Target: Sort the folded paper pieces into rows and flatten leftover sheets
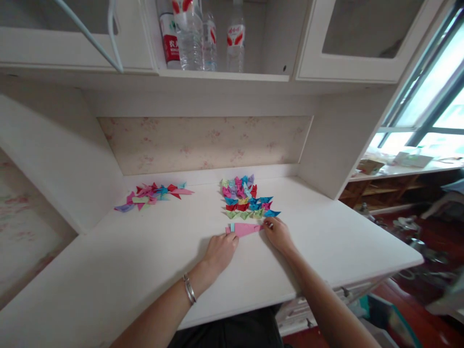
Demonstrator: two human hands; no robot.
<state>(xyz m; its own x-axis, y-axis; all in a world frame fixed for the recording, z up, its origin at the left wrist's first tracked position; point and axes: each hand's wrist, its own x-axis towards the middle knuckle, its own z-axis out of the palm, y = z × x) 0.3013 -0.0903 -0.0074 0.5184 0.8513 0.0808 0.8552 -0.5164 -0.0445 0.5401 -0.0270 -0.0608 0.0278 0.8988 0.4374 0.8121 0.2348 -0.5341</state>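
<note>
Head view: on the white desk (152, 270) a pink paper (243, 229) lies flat just in front of the person, touching the near edge of a big pile (247, 199) of small folded pieces in red, blue, green, yellow and pink. A sliver of pale blue shows at the paper's left end.

The left hand (221, 251) rests palm-down, fingers loosely spread and slightly bent, their tips pressing on the left end of the paper. It grips nothing. A bracelet (189, 289) sits on that wrist. The right hand (277, 233) has its fingertips at the paper's right end – whether they pinch the edge or only press it down, I cannot tell.

The paper looks thin and very light, limp until creased, and likely to slide on the smooth desk. It is best held by pressing an end flat or pinching an edge – a hard squeeze would crumple it.

A smaller pile (154, 194) of folded pieces lies well apart to the left, near the back. Bottles (203, 36) stand on the shelf above.
</note>
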